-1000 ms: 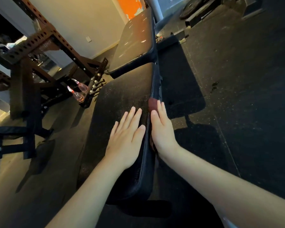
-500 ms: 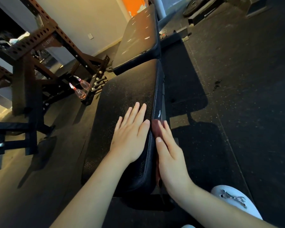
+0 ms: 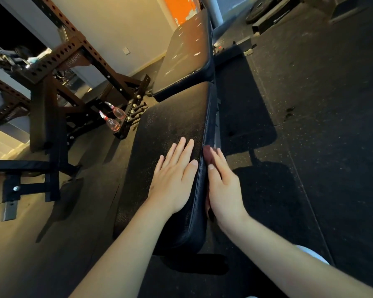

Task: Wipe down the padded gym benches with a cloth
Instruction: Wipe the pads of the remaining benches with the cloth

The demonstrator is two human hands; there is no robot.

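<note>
A: Where in the job?
B: Partway, by the look of it. Working the right side edge of the seat pad [image 3: 170, 125], near its front end.
A: Cloth?
B: Dark reddish cloth [image 3: 206, 149], pinned flat between the right hand [image 3: 223, 188] and that side edge. Showing only past the fingertips and a little under the heel of the palm.
A: Gripped or just pressed?
B: Pressed. Right fingers [image 3: 219, 160] straight and together, laid along the edge, not curled round anything.
A: And the left hand [image 3: 174, 181]?
B: Flat on top of the seat pad, fingers [image 3: 181, 149] straight and slightly spread, holding nothing, probably bracing.
A: Done so far?
B: Hard to say. Speckled all over the top of the seat pad, possibly droplets or only texture. No clear wiped band to go by.
A: Left to do?
B: Likely the rest of that side edge toward the hinge, then the backrest pad [image 3: 185, 54] beyond, tilted up and marked with pale streaks, perhaps smears, perhaps glare. Far side of both pads out of sight, so no telling there.
A: Anything else handy?
B: Two spray bottles [image 3: 114, 124] with red nozzles down by the foot of the power rack [image 3: 73, 59], well apart from both hands.
</note>
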